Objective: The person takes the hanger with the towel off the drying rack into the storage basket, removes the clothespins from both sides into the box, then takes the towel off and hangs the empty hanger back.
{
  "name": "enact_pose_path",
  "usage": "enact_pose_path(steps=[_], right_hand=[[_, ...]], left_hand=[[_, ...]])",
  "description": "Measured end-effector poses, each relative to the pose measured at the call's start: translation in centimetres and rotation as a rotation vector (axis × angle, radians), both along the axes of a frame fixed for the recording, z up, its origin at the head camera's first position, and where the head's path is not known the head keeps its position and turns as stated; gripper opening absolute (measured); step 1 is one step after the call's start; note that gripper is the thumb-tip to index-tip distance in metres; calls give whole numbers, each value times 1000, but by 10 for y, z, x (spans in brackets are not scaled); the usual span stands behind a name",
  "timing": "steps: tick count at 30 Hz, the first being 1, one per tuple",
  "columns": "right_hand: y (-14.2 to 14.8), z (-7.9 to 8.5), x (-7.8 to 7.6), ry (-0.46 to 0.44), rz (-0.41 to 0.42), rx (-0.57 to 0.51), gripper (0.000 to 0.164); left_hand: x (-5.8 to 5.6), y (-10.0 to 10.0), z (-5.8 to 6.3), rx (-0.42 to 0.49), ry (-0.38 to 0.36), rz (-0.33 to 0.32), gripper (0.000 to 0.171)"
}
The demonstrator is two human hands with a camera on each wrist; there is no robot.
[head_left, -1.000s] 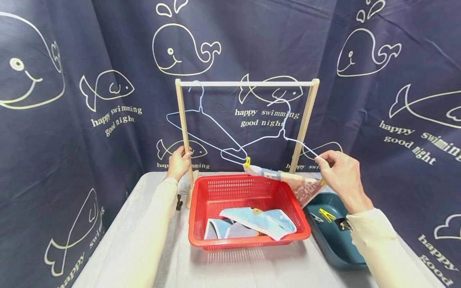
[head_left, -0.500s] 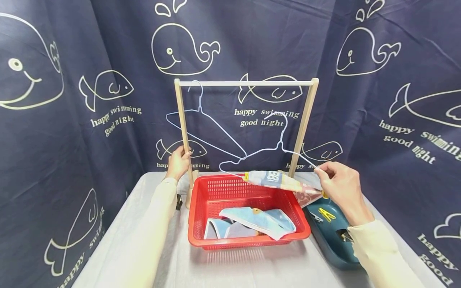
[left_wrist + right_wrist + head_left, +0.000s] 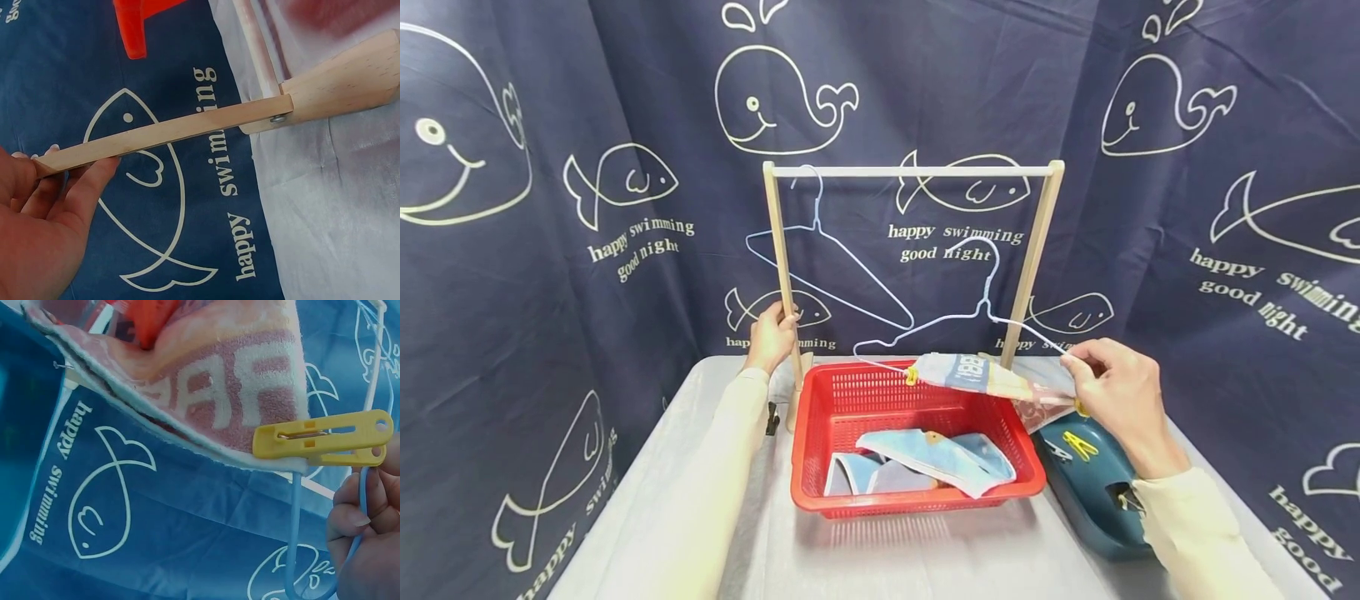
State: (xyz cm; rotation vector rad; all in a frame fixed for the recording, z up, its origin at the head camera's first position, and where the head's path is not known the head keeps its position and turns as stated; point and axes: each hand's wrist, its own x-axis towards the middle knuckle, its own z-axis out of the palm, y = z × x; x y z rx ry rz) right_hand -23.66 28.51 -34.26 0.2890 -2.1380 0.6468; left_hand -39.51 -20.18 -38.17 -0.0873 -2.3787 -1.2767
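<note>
My left hand (image 3: 772,340) grips the left post of a wooden clothes rack (image 3: 781,242); in the left wrist view, thumb and fingers lie on either side of the post (image 3: 169,134). With my right hand (image 3: 1120,400) I pinch the right end of a blue wire hanger (image 3: 951,317), its hook upright below the rail. A small towel (image 3: 973,372) with printed letters hangs from the hanger's lower bar, over the basket's back right. One yellow clothespin (image 3: 912,375) clips its left end. Another yellow clothespin (image 3: 325,437) clips the other end beside my right fingers.
A second blue hanger (image 3: 850,271) hangs from the rail (image 3: 917,172) at left. Folded cloths (image 3: 940,458) lie in a red basket (image 3: 917,502) before the rack. Right of it, a dark teal tray (image 3: 1093,537) holds a yellow clothespin (image 3: 1080,446) and a grey one (image 3: 1057,451).
My right hand has lowered the hanger and towel, mostly in the first half second; the towel now hangs nearer the basket. My left hand stays on the post.
</note>
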Motion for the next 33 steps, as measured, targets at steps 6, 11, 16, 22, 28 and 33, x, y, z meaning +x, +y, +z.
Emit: enact_pose_path(steps=[6, 11, 16, 22, 28, 33], right_hand=[[-3, 12, 1, 129, 54, 14, 6], [-7, 26, 3, 190, 76, 24, 6], [-13, 42, 5, 207, 81, 32, 5], [-17, 57, 6, 244, 74, 23, 5], [-23, 68, 7, 253, 74, 17, 6], [-30, 77, 9, 265, 78, -17, 6]], left_hand=[[0, 1, 0, 0, 8, -3, 27], [0, 1, 0, 4, 15, -6, 26], [-1, 0, 0, -1, 10, -4, 26], [-2, 0, -2, -3, 16, -9, 28], [-5, -1, -3, -8, 22, -7, 27], [-4, 0, -3, -3, 1, -4, 26]])
